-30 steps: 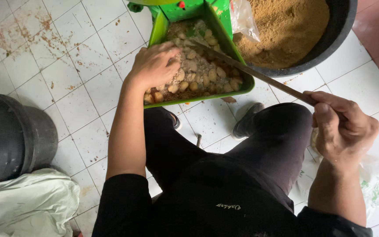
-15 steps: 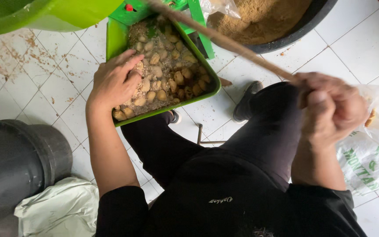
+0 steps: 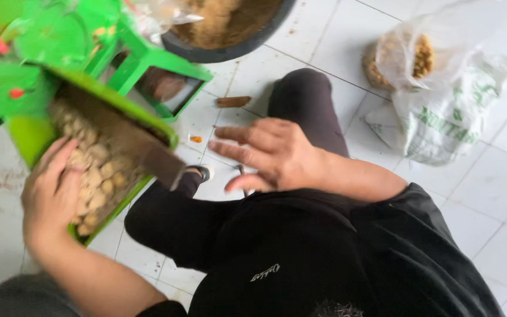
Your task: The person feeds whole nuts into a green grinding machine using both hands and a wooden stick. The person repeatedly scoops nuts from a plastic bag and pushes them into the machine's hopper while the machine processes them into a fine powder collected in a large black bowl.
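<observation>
My left hand point(image 3: 48, 199) lies flat on a heap of pale brown nut-like pieces point(image 3: 98, 176) in a green tray point(image 3: 27, 138) at the left, its fingers spread over them. A brown wooden stick point(image 3: 142, 152) rests slanted across the tray, blurred, with its end jutting over the tray's near rim. My right hand point(image 3: 271, 155) hovers above my lap in the middle of the view, fingers apart and holding nothing, a short way right of the stick's end.
A green frame point(image 3: 148, 58) stands behind the tray. A black basin point(image 3: 230, 50) of brown powder sits at the top. A plastic bag point(image 3: 441, 117) with brown lumps lies on the white tiled floor at the right. A small brown piece point(image 3: 233, 101) lies near my knee.
My right hand has let go of the stick and opened; the stick now lies in the tray. The view swung right and closer. My left hand stays on the heap.
</observation>
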